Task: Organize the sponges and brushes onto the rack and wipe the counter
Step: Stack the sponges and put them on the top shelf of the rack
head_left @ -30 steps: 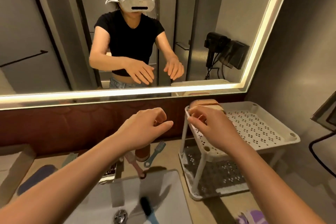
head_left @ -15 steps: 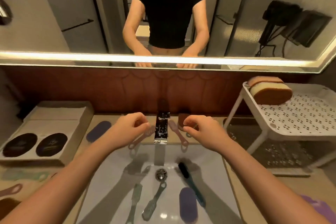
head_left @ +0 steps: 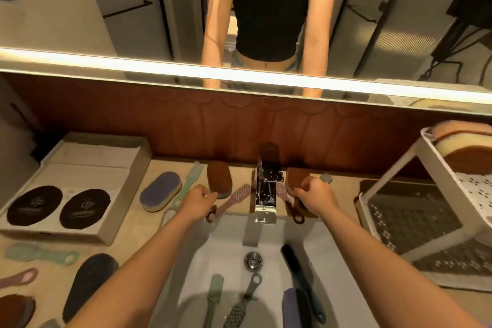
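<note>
Left hand (head_left: 198,202): fingers are curled, and the near end of the left brown sponge (head_left: 219,180) is pinched between thumb and fingertips. The sponge is seen lying on the counter (head_left: 143,234), just left of the faucet (head_left: 266,186).

Right hand (head_left: 315,196): fingers are curled, and the near edge of the right brown sponge (head_left: 294,178) is gripped. That sponge is seen on the counter just right of the faucet. Whether either sponge is lifted cannot be told.

Left pink brush (head_left: 231,200) is seen lying beside the left hand, angled toward the faucet; right pink brush (head_left: 288,204) is seen between the faucet and the right hand, partly covered by it. A small brush head (head_left: 326,177) is noted just beyond the right knuckles.

A green brush (head_left: 190,178) and a purple sponge (head_left: 161,190) are recorded left of the left brown sponge, and a box (head_left: 87,168) beyond them.

Basin (head_left: 226,247): a black brush (head_left: 298,269) and further brushes are seen inside it.

Near left counter: a dark sponge (head_left: 87,282) is noted.

Rack (head_left: 450,181) is placed at the right, well apart from both hands; stacked sponges (head_left: 463,146) are seen on its top tier.
</note>
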`<state>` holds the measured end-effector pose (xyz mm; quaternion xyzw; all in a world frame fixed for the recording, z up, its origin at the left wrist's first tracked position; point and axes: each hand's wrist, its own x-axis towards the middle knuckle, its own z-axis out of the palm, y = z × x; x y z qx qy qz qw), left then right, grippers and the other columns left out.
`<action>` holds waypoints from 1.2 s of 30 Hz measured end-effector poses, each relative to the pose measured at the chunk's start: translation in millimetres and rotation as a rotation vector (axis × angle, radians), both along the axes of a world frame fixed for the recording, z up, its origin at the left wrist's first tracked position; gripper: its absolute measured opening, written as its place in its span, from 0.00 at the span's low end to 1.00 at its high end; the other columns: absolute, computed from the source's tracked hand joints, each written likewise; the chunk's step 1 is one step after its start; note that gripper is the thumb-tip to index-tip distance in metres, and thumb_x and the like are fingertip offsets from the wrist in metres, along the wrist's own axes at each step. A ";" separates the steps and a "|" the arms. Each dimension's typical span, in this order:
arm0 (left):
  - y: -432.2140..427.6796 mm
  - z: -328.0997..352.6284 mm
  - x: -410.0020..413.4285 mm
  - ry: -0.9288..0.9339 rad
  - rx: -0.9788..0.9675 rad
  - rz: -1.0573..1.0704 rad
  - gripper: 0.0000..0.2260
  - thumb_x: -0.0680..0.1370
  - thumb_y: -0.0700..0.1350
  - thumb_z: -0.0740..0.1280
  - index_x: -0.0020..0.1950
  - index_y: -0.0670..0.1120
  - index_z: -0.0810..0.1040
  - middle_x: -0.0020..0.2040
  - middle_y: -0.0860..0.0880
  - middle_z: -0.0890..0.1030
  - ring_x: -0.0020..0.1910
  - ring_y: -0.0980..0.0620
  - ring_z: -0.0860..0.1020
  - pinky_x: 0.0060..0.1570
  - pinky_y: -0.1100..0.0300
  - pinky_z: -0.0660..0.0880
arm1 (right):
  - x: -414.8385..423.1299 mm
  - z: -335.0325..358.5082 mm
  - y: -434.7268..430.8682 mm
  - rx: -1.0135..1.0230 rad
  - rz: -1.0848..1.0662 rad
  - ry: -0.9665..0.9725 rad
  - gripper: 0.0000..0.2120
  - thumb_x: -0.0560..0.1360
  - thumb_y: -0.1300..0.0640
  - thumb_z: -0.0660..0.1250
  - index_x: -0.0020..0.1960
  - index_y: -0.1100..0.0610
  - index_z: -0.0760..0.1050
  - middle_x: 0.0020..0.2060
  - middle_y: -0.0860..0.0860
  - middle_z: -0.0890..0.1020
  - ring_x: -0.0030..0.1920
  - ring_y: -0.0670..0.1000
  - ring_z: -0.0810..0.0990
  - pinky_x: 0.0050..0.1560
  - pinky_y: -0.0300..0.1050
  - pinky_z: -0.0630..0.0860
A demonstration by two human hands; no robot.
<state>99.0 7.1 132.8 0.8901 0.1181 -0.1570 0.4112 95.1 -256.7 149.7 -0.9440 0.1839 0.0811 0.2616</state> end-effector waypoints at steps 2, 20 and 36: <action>-1.5 -10.7 15.6 0.016 0.039 0.025 0.17 0.78 0.47 0.64 0.60 0.37 0.72 0.57 0.37 0.77 0.57 0.39 0.75 0.53 0.53 0.71 | 12.3 -11.2 -2.6 -0.009 -0.020 0.048 0.14 0.75 0.48 0.63 0.55 0.56 0.73 0.53 0.56 0.80 0.52 0.58 0.78 0.50 0.50 0.76; -35.7 -50.5 74.9 0.013 0.324 0.092 0.36 0.70 0.60 0.70 0.68 0.43 0.58 0.64 0.40 0.72 0.62 0.38 0.72 0.55 0.48 0.72 | 62.8 -57.5 -7.0 -0.116 -0.119 0.066 0.37 0.71 0.44 0.68 0.71 0.56 0.54 0.62 0.60 0.72 0.64 0.63 0.70 0.57 0.53 0.72; -25.2 -15.4 37.2 -0.079 -0.035 0.223 0.27 0.70 0.46 0.73 0.63 0.37 0.68 0.58 0.40 0.78 0.55 0.41 0.77 0.50 0.57 0.72 | 10.6 -17.9 -17.0 0.552 -0.349 -0.157 0.36 0.71 0.60 0.70 0.73 0.58 0.56 0.63 0.58 0.73 0.60 0.59 0.74 0.63 0.50 0.71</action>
